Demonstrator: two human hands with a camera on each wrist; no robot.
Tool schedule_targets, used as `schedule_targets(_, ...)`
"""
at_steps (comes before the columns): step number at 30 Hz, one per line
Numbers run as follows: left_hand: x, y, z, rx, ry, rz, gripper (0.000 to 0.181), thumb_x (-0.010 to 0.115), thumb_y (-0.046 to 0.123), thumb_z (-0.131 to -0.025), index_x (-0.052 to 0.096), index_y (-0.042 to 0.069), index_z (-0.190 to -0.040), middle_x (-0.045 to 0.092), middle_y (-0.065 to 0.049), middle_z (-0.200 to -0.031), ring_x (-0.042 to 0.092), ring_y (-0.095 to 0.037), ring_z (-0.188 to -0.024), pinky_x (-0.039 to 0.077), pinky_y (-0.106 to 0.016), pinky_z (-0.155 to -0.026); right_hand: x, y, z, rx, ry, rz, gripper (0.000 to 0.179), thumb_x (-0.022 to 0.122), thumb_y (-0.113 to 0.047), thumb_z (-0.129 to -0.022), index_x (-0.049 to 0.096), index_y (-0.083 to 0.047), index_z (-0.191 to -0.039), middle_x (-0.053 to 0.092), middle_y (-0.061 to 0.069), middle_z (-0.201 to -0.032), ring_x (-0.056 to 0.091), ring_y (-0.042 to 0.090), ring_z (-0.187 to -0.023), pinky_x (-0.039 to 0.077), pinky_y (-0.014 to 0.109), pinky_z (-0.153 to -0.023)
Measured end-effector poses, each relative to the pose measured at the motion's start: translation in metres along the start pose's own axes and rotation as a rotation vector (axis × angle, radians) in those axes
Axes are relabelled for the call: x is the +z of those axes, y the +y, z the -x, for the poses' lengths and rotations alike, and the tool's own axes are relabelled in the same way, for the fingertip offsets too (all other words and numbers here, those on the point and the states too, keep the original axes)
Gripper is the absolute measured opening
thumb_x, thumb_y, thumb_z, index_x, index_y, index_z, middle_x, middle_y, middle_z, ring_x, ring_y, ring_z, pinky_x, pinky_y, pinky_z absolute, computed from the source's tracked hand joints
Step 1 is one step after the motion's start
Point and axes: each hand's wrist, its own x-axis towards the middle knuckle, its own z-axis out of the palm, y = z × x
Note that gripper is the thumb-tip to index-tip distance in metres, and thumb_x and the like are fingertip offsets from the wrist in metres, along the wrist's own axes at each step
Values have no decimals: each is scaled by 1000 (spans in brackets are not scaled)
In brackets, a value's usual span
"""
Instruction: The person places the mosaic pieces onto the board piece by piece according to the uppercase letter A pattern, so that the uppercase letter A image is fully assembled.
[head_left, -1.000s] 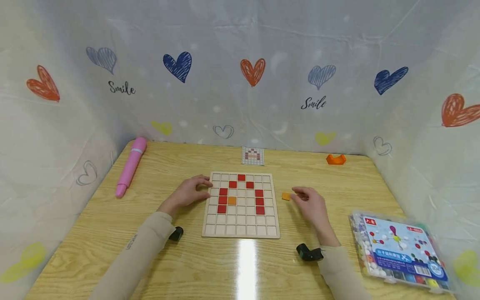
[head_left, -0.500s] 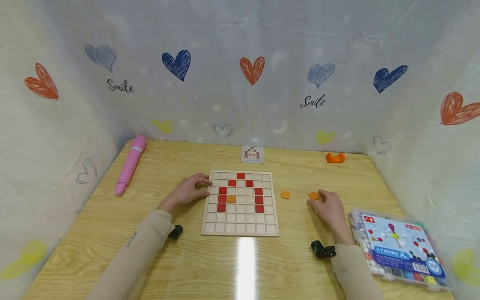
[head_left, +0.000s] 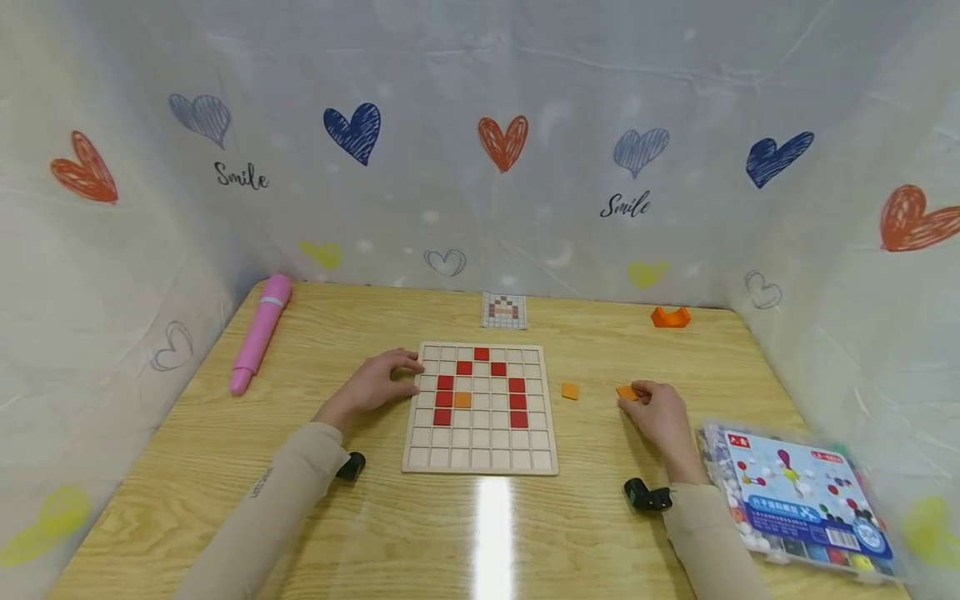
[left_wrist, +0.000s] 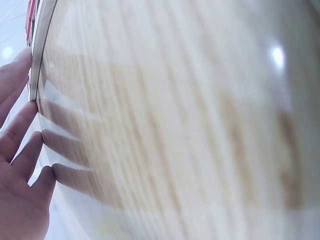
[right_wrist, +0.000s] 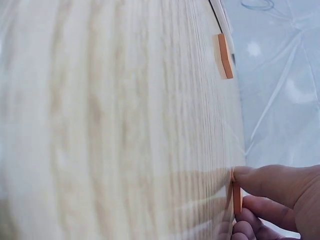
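Note:
A square wooden grid board (head_left: pixel 482 457) lies mid-table, bearing several red tiles (head_left: pixel 518 401) and one orange tile (head_left: pixel 462 400). My left hand (head_left: pixel 375 381) rests at its left edge, fingers fairly straight; the left wrist view shows fingertips (left_wrist: pixel 35 106) at the board's side. To the right of the board, my right hand (head_left: pixel 660 417) pinches another orange tile (right_wrist: pixel 237 197) between thumb and fingers, low at the tabletop, partly covering it. Between that hand and the board a loose orange tile (head_left: pixel 570 391) lies flat.
Behind the board lies a small pattern card (head_left: pixel 504 310) with a printed grid. A pink tube-shaped object (head_left: pixel 261 333) is at the left, an orange curved bracket (head_left: pixel 671 317) at the back right. A clear box of molecular model parts (head_left: pixel 806 500) stands right of my right forearm.
My right hand has left the loose orange tile beside the board and moved right. Its fingers have closed on another orange tile there. The left hand stays at the board's edge.

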Motion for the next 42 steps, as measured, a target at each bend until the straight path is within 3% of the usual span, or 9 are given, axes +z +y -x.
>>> schedule_targets(14, 1, 3, 1, -7, -5, 27, 32, 73, 14, -89, 68, 7, -120, 46, -14, -147, 27, -37, -144, 18, -52, -118, 0, 3, 1, -17, 10, 20, 36, 66, -10, -90, 62, 13, -118, 66, 28, -105, 63, 38, -92, 52, 50, -82)
schedule_targets(33, 0, 5, 3, -23, -1, 26, 33, 72, 14, -89, 67, 6, -121, 46, -15, -147, 26, -37, -144, 18, -52, -118, -2, -7, 3, -33, -21, 28, 37, 57, -8, -96, 56, 17, -123, 61, 34, -115, 60, 44, -103, 49, 54, -89)
schedule_targets(42, 0, 5, 2, -19, -1, 15, 33, 72, 14, -90, 67, 6, -121, 46, -14, -147, 25, -36, -144, 18, -52, -118, 0, -12, 4, -48, 15, -56, 36, 58, -8, -97, 57, 10, -128, 59, 32, -123, 62, 43, -106, 52, 53, -89)
